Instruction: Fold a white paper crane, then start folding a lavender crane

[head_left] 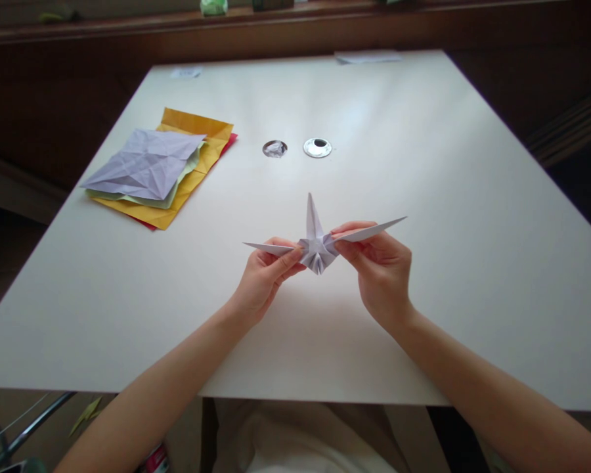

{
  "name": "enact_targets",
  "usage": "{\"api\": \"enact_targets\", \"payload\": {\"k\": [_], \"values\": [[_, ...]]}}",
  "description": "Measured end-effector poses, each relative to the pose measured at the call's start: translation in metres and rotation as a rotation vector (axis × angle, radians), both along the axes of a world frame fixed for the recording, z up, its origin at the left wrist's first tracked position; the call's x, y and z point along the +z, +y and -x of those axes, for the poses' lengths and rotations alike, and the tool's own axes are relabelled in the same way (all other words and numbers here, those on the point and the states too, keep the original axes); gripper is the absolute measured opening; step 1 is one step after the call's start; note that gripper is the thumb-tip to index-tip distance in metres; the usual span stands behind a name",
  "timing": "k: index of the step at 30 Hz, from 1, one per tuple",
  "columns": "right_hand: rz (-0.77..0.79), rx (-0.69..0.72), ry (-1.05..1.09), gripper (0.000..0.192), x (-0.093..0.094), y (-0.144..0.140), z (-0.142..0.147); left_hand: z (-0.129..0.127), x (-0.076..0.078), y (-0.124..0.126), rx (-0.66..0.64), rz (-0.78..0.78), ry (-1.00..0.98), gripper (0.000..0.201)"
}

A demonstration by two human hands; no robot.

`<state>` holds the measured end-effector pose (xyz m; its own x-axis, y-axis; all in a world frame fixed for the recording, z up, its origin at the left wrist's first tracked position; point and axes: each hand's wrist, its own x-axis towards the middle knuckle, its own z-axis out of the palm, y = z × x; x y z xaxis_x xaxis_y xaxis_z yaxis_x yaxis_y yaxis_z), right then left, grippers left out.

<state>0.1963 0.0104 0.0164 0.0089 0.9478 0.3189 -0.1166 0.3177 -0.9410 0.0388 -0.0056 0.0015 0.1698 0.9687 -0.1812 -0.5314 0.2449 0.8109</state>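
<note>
A folded white paper figure point(317, 247), like an origami crane, is held between my two hands above the table. Long points stick out to its left and right, and a narrow one stands up at the back. Its middle is opened out into small pleats. My left hand point(268, 276) pinches the left side between thumb and fingers. On the opposite side, my right hand point(381, 269) pinches the base of the right point. The fingertips behind the paper are partly hidden.
The white table point(177, 315) has a stack of creased sheets on its left: a pale lilac sheet point(145, 161) over green, yellow point(197, 125) and red ones. Two round cable holes point(274, 149) sit beyond my hands. Papers point(367, 58) lie at the far edge.
</note>
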Motion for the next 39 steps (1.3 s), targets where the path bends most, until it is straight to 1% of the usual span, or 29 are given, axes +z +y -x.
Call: {"api": "enact_targets", "payload": {"k": [9, 15, 19, 21, 24, 26, 29, 30, 32, 34, 36, 39], "values": [[0.131, 0.012, 0.082, 0.007, -0.009, 0.002, 0.002, -0.002, 0.000, 0.001, 0.012, 0.047, -0.023, 0.008], [0.220, 0.011, 0.146, 0.008, -0.015, 0.003, 0.003, -0.006, -0.005, 0.001, 0.038, 0.103, -0.042, 0.009], [0.221, 0.005, 0.135, 0.006, -0.018, 0.003, 0.004, -0.005, -0.003, 0.002, 0.030, 0.102, -0.005, 0.012], [0.201, 0.009, 0.083, 0.006, -0.017, 0.004, 0.003, -0.002, 0.001, 0.002, 0.029, 0.072, 0.074, 0.014], [0.109, 0.023, -0.025, 0.005, -0.012, 0.005, 0.000, 0.004, 0.008, 0.002, 0.089, -0.030, 0.306, 0.016], [0.002, -0.007, -0.110, 0.012, -0.008, 0.005, -0.003, 0.008, 0.010, 0.002, 0.175, -0.122, 0.476, 0.017], [-0.226, -0.155, -0.255, 0.028, -0.001, 0.005, -0.009, 0.012, 0.012, 0.002, 0.306, -0.275, 0.740, 0.013], [-0.319, -0.211, -0.308, 0.029, 0.000, 0.003, -0.010, 0.012, 0.011, 0.001, 0.334, -0.334, 0.833, 0.011], [-0.502, -0.278, -0.419, 0.024, 0.004, 0.000, -0.011, 0.009, 0.011, 0.000, 0.354, -0.452, 0.989, 0.009], [-0.636, -0.268, -0.521, 0.022, 0.006, -0.003, -0.010, 0.006, 0.010, -0.002, 0.345, -0.557, 1.091, 0.009], [-0.689, -0.229, -0.601, 0.025, 0.009, -0.005, -0.009, 0.002, 0.008, -0.005, 0.327, -0.639, 1.140, 0.009], [-0.655, -0.191, -0.674, 0.023, 0.011, -0.004, -0.006, -0.002, 0.004, -0.009, 0.289, -0.704, 1.162, 0.008]]}}
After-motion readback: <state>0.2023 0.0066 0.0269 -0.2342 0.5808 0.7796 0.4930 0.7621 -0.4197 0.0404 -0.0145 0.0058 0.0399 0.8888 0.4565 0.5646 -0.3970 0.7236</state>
